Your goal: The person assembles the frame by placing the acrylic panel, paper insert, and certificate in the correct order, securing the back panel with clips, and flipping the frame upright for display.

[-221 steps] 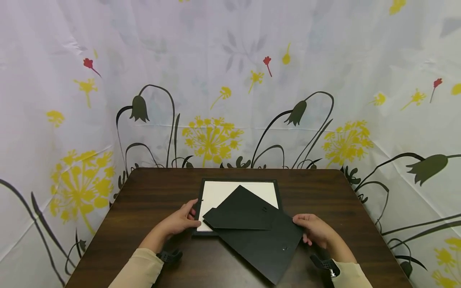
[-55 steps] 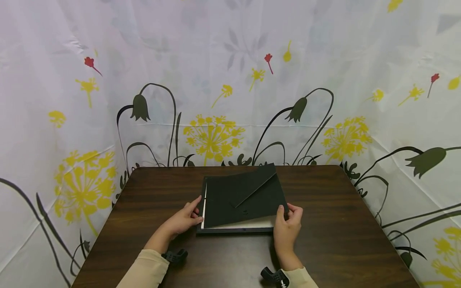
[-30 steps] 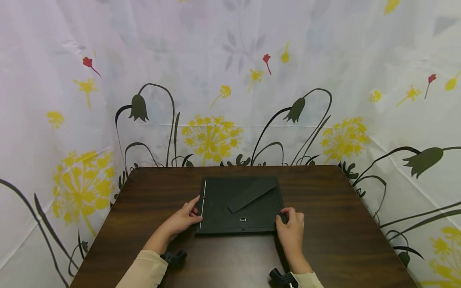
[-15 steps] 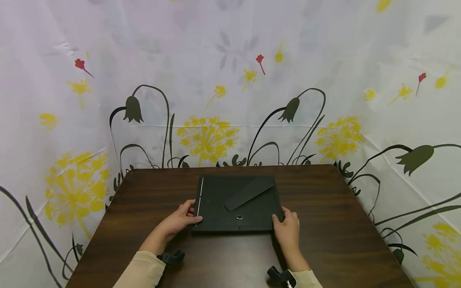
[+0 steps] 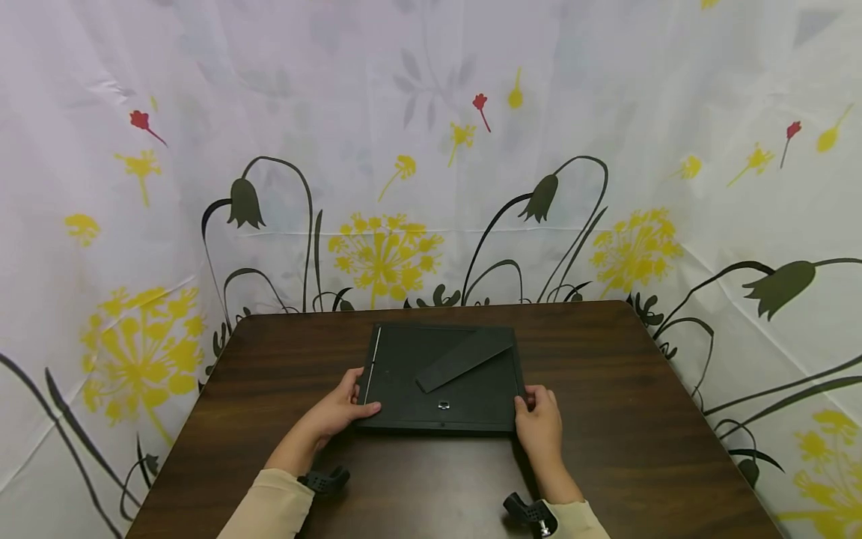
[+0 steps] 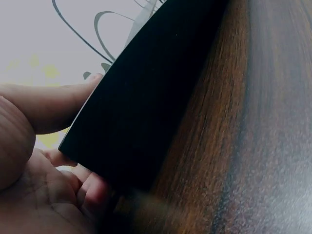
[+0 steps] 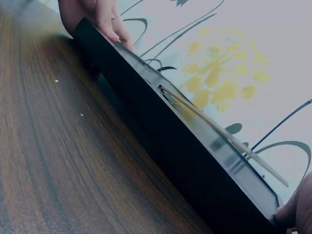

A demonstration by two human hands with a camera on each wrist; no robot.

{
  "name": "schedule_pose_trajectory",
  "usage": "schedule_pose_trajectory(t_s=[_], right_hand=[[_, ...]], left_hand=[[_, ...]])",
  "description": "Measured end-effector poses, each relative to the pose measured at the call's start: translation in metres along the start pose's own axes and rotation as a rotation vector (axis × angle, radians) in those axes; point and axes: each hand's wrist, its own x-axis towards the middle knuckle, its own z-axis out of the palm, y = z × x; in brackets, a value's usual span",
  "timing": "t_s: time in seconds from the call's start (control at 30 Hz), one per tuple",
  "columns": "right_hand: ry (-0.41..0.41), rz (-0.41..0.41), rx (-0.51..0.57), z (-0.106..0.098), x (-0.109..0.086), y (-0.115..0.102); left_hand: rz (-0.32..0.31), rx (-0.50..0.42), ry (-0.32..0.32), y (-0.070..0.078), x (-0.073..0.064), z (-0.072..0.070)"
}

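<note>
A black picture frame [image 5: 431, 429] lies back side up, its black backing panel [image 5: 404, 355] set inside. A slanting stand leg [image 5: 465, 361] lies over the panel, with a small metal hanger [image 5: 443, 405] below it. Along the left side runs a thin white strip [image 5: 373, 355]. My left hand [image 5: 334, 410] grips the left edge, thumb on top; in the left wrist view, its fingers [image 6: 92, 192] curl beneath the frame. The right edge is held by my right hand [image 5: 541, 428], thumb on the rim. From the right wrist, the frame's side [image 7: 161, 131] shows close over the table.
The dark wooden table [image 5: 606, 419] extends around the frame on all sides. Behind it hangs a white curtain [image 5: 431, 150] printed with flowers. Black bands with small devices [image 5: 326, 479] sit on both wrists.
The backing panel, earlier lying askew across the frame over a white sheet, now sits within it. My right hand has moved left from the panel's corner to the frame's right edge.
</note>
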Motion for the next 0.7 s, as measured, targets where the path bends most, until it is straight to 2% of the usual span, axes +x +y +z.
schedule_pose_trajectory(t_s=[0.1,0.23,0.33,0.47,0.53,0.7], right_hand=[[-0.005,-0.018,0.003,-0.002,0.0,-0.001],[-0.04,-0.025,-0.007,0.001,0.0,0.0],[-0.051,-0.018,-0.015,0.005,-0.001,0.002],[-0.046,-0.032,-0.022,0.006,-0.001,0.004],[-0.051,-0.042,-0.034,0.005,-0.001,0.005],[-0.058,-0.081,-0.057,0.002,0.002,0.006]], left_hand=[[0.001,-0.001,-0.009,0.001,0.001,0.0],[-0.014,-0.021,0.009,0.005,0.002,0.001],[-0.029,-0.001,0.06,0.008,0.002,0.002],[-0.041,0.019,0.094,0.012,-0.001,0.001],[-0.031,-0.005,0.091,0.014,-0.003,0.0],[-0.017,-0.196,0.062,0.022,-0.007,0.002]])
